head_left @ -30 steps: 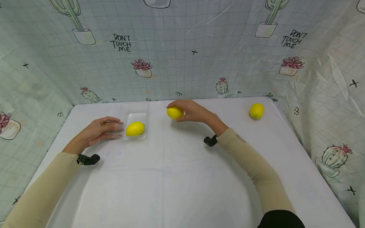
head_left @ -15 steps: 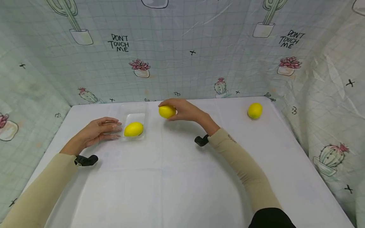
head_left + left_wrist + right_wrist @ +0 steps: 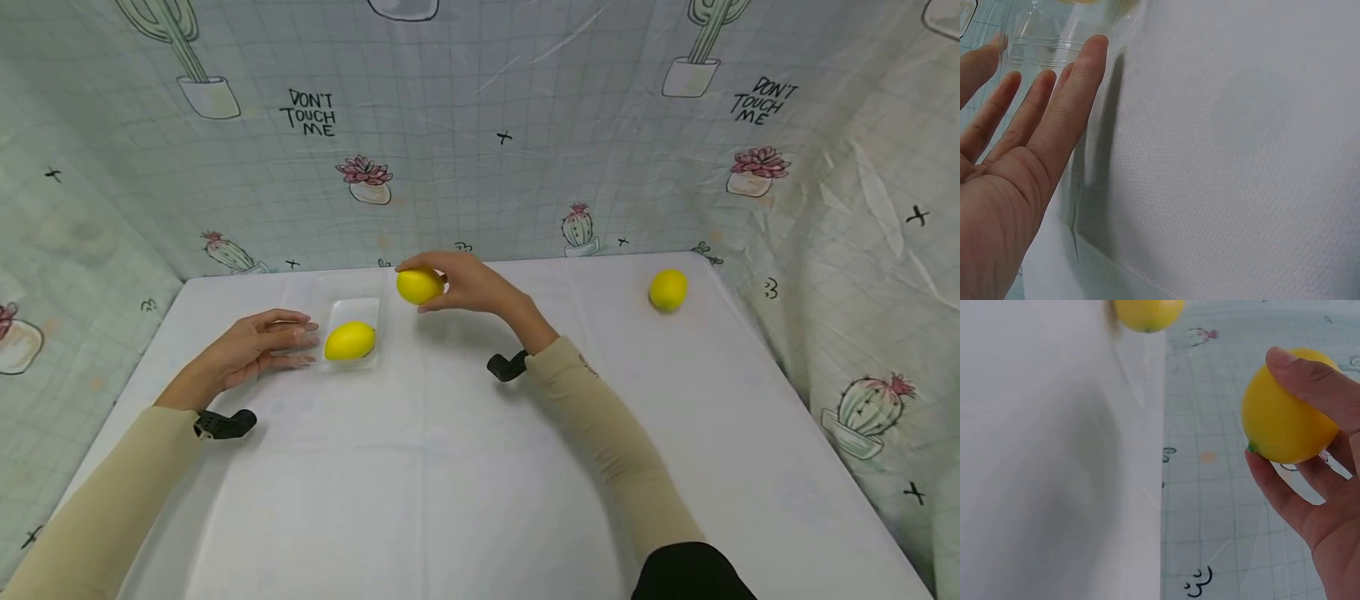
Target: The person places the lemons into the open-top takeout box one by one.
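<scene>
My right hand (image 3: 472,286) grips a yellow lemon (image 3: 419,286) between thumb and fingers, held up over the back of the table to the right of a clear plastic box. The right wrist view shows that lemon (image 3: 1290,412) with a small green tip by a fingertip. Inside the clear box (image 3: 354,309) lies another lemon (image 3: 350,341), toward its front end. My left hand (image 3: 258,346) is beside the box's left wall, fingers extended with the tips right at it. In the left wrist view the straight fingers (image 3: 1066,112) overlap the clear wall (image 3: 1041,50).
A third lemon (image 3: 668,290) rests at the back right of the white-covered table (image 3: 465,483). Behind and at both sides hangs a curtain (image 3: 465,167) printed with cactus drawings, close against the table's back edge.
My right hand has carried its lemon leftward, closer to the box, and slightly upward in the head view. The left hand keeps its place beside the box.
</scene>
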{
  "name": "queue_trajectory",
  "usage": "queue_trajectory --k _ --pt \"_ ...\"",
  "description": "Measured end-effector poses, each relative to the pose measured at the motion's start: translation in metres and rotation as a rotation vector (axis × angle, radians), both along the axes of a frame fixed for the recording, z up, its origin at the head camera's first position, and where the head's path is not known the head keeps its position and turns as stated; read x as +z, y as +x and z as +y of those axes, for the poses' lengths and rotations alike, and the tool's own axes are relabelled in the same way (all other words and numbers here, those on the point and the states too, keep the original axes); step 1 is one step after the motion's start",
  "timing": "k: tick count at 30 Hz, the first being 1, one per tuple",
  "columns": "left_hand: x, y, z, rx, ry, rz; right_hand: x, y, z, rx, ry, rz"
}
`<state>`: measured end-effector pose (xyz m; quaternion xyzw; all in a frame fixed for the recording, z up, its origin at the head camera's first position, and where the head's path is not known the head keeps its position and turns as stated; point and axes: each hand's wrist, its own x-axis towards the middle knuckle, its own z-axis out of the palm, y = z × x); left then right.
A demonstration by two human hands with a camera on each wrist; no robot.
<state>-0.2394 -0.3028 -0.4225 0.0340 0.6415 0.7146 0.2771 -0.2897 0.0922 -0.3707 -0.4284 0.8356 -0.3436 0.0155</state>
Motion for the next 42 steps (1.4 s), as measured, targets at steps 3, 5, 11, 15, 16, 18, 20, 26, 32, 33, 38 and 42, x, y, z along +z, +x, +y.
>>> queue_trajectory --k 3,5,11,15,16,18,20,26,32,33,38,42 --pt "-0.002 0.000 -0.001 -0.007 0.000 0.007 0.002 -0.001 -0.006 0.001 -0.019 -0.004" --pt "-0.003 -0.001 -0.002 -0.012 -0.001 0.010 0.004 -0.002 -0.010 0.000 -0.030 -0.005" --pt "-0.003 -0.002 -0.001 -0.005 -0.014 0.000 0.007 -0.007 -0.025 0.017 -0.073 -0.040" --pt "-0.002 -0.002 -0.001 -0.010 -0.018 -0.001 0.010 -0.012 -0.035 0.024 -0.094 -0.062" --pt "-0.001 -0.002 -0.001 -0.011 -0.022 0.002 0.010 -0.013 -0.037 0.023 -0.097 -0.070" --pt "-0.001 -0.003 -0.001 -0.011 -0.019 -0.001 0.012 -0.016 -0.042 0.016 -0.100 -0.093" --pt "0.000 -0.003 -0.001 -0.016 -0.015 -0.001 0.014 -0.019 -0.047 0.008 -0.094 -0.110" --pt "-0.001 -0.003 -0.001 -0.013 -0.012 -0.011 0.019 -0.028 -0.065 -0.008 -0.049 -0.164" --pt "0.000 -0.003 -0.001 -0.019 -0.008 -0.003 0.021 -0.040 -0.081 0.011 -0.047 -0.199" --pt "0.000 -0.003 -0.001 -0.020 -0.009 0.000 0.021 -0.042 -0.083 0.009 -0.046 -0.195" --pt "0.001 -0.005 0.000 -0.011 -0.026 0.010 0.019 -0.047 -0.095 -0.002 -0.024 -0.176" --pt "0.000 -0.005 0.000 -0.006 -0.006 0.003 0.014 -0.049 -0.103 0.011 0.002 -0.178"
